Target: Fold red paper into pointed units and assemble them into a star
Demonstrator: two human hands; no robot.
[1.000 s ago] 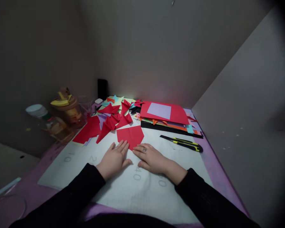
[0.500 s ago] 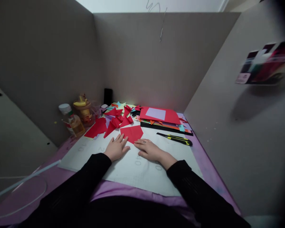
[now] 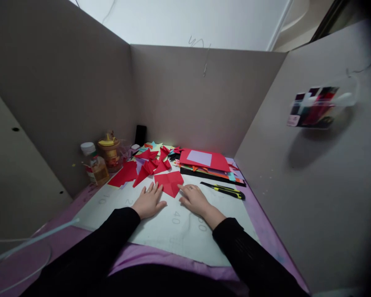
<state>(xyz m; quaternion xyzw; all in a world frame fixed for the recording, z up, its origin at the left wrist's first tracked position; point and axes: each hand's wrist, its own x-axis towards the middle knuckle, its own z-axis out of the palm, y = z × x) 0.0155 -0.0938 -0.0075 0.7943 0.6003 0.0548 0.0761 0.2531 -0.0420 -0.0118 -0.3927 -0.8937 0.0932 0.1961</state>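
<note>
A creased sheet of red paper (image 3: 170, 183) lies on the white mat (image 3: 185, 239), its near corner pointing toward me. At its left edge rests my left hand (image 3: 149, 201), palm down with the fingers spread. My right hand (image 3: 195, 199) lies at the paper's right side, fingers stretched out, the fingertips by its edge. Neither hand is wrapped round anything. Several folded red paper pieces (image 3: 146, 171) sit just beyond the sheet, and a flat red sheet (image 3: 123, 174) lies to their left.
A black and yellow utility knife (image 3: 224, 190) lies right of my right hand. Behind it is a stack of coloured paper (image 3: 219, 161). A bottle (image 3: 95, 165) and a yellow-lidded cup (image 3: 110, 154) stand at the left. Grey panels (image 3: 204, 99) enclose the desk.
The camera view has tilted up. Both hands stay beside the red sheet, whose outline has opened out, with creases and a notch in its far edge now showing.
</note>
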